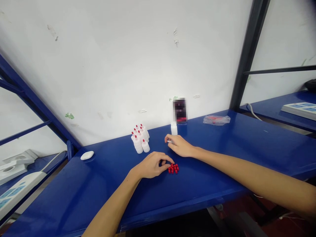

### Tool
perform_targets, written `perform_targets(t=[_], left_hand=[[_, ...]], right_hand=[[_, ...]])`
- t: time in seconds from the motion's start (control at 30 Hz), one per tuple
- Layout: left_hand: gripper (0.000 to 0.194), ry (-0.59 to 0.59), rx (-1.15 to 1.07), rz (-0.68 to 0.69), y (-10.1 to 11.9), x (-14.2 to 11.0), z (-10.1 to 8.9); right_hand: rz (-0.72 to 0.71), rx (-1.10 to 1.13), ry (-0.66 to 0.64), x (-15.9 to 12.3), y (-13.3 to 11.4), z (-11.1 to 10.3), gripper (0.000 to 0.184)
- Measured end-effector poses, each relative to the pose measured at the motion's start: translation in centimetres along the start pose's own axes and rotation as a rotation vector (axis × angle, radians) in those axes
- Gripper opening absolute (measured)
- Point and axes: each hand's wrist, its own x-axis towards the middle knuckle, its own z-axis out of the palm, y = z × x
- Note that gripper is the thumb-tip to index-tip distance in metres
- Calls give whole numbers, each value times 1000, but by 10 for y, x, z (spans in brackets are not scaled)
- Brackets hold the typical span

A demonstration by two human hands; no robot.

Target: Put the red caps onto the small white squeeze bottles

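Note:
My left hand (154, 165) is at a small cluster of red caps (173, 169) on the blue table, with thumb and forefinger closed around a cap at the cluster's edge. Just beyond it, my right hand (181, 145) pinches a small white piece (170, 141), apparently a bottle nozzle; most of it is hidden by the fingers. Behind the right hand stand white bottles (174, 129), partly covered by it, with no red tips showing. To the left, several white squeeze bottles (139, 148) with red caps are grouped upright, one slightly in front.
A phone-like dark object (180, 110), blurred, leans on the wall. A clear plastic bag (216, 120) with red contents lies at the back right. At the left is a white rounded case (87, 155). Blue and dark frame posts (247, 59) flank the blue table (103, 187).

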Motion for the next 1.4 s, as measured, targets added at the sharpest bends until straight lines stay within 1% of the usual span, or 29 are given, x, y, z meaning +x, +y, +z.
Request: perform_targets(t=[0.1, 0.17, 0.3, 0.4, 0.47, 0.57, 0.7, 0.8, 0.9, 0.97, 1.13, 1.4], left_hand=[[19, 35, -71, -44, -5, 1, 4], [16, 130, -124, -82, -9, 3, 7], [14, 389, -180, -136, -16, 7, 9], [15, 498, -159, -134, -19, 7, 7], [15, 533, -127, -107, -19, 7, 7], [11, 531, -65, -37, -18, 6, 8], [6, 528, -40, 12, -18, 5, 10], [7, 551, -39, 15, -19, 5, 10], [10, 570, -28, 19, -19, 5, 10], [10, 568, -17, 27, -19, 5, 10], [8, 544, 8, 48, -20, 4, 12], [8, 533, 25, 66, -20, 4, 12]], right_hand=[[-9, 19, -13, 1, -1, 0, 18], [-26, 56, -24, 1, -2, 0, 15], [-51, 182, -67, -1, -6, -1, 15], [-80, 227, -101, -5, -9, -2, 11], [-114, 247, -111, -8, -12, -2, 13], [-178, 274, -115, -11, -17, -2, 16], [-232, 289, -107, -13, -23, 0, 10], [-202, 273, -59, -14, -25, 2, 10], [-118, 228, -14, -15, -25, 2, 13], [-86, 216, -27, -15, -25, 3, 15], [-105, 254, -94, -14, -25, 4, 16], [-75, 351, -98, -11, -26, 2, 12]])
